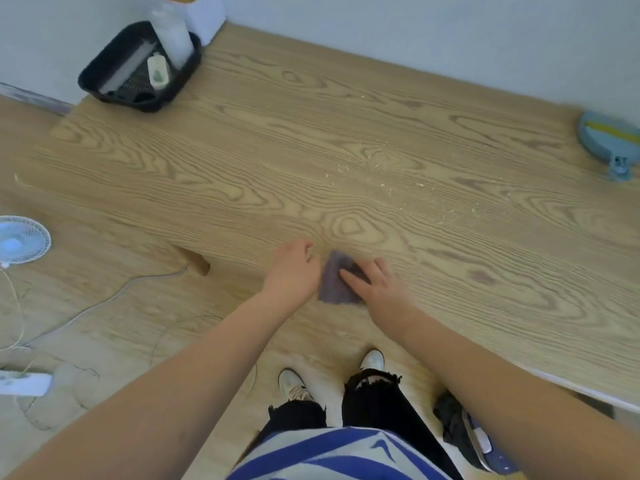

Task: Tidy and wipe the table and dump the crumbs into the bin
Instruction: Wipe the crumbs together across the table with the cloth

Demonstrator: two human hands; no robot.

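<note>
The table (242,161) is a broad slab of pale wood-grain laminate, smooth and flat, its near edge running across the lower right. At its far left corner sits a black basket (104,81) of perforated plastic, holding a pale bottle and other bits too blurred to name. At the right edge lies a round blue dustpan (599,140) with a yellow strip in it. Crumbs (384,168), pale and fine, lie scattered over the middle and right of the table, well apart from the hands.

Near the front edge lies the cloth (334,282), small, greyish-purple, soft and folded roughly square. The right hand (377,289) lies on it with fingers straight and spread, pressing it flat. The left hand (292,271) is at the cloth's left edge with fingers curled; whether it pinches the cloth I cannot tell.

The risk, as I judge it: a smooth top lets crumbs skid, so a fast sweep toward the near edge could push them onto the floor (the dustpan is far off). A loosely folded cloth may also bunch and leave streaks.
</note>
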